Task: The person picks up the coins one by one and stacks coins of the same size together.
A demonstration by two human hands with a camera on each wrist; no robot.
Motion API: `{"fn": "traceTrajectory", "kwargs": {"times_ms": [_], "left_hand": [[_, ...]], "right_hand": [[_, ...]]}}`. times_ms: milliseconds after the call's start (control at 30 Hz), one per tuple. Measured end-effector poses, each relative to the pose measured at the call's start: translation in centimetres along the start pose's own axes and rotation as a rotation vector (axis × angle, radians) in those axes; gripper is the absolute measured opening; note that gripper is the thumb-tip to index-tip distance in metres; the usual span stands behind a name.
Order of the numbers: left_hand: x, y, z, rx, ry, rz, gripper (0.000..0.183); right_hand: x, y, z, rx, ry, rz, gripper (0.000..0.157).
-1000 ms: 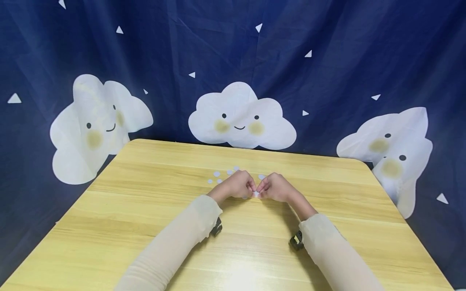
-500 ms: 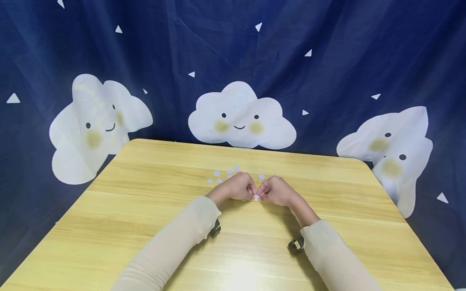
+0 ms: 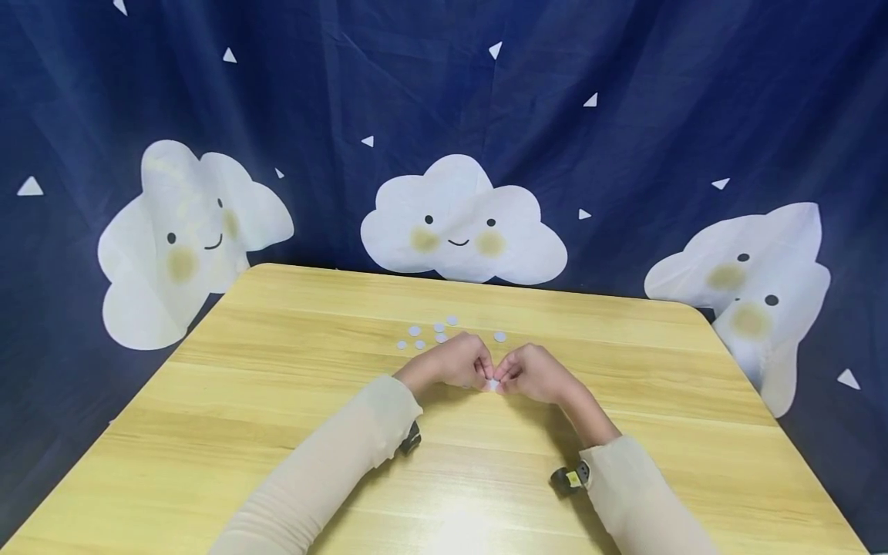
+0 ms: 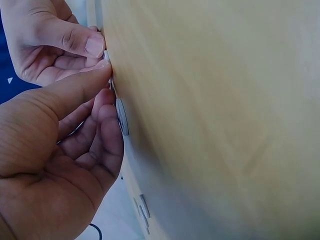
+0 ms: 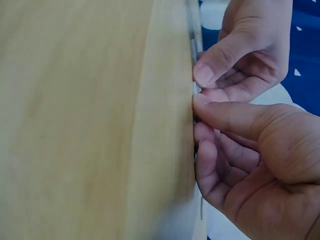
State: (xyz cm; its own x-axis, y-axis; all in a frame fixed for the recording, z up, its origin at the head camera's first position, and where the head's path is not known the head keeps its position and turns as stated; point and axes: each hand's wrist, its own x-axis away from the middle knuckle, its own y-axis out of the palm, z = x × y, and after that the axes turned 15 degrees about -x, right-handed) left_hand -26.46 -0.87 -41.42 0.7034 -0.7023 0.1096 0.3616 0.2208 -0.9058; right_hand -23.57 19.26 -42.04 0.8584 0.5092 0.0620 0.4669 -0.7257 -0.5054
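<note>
The left hand (image 3: pixel 461 361) and right hand (image 3: pixel 537 374) meet tip to tip, thumb and finger of each pinching one small white piece (image 3: pixel 493 384) between them. The piece sits low, just over or on the surface (image 3: pixel 208 401); the fingertips cover most of it, so I cannot tell whether it is one layer or two. Working it well likely calls for a light, even pinch from both sides, thumbs level, with any pull small and slow, since something this thin could bend or tear. Resting the curled fingers on the wood would steady both hands. A grey disc (image 4: pixel 122 117) lies flat just beside the left hand's curled fingers, easily nudged, so that hand should shift with care. Beyond the right hand lies a lone disc (image 3: pixel 500 337); past the left, a loose cluster of discs (image 3: pixel 415 331).
</note>
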Motion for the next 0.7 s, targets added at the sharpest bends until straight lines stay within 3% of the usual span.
{"fn": "traceTrajectory", "kwargs": {"times_ms": [700], "left_hand": [[0.2,0.2,0.7,-0.028,0.015,-0.015,0.009]], "right_hand": [[1.1,0.2,0.4,-0.012,-0.040,0.005,0.010]]}}
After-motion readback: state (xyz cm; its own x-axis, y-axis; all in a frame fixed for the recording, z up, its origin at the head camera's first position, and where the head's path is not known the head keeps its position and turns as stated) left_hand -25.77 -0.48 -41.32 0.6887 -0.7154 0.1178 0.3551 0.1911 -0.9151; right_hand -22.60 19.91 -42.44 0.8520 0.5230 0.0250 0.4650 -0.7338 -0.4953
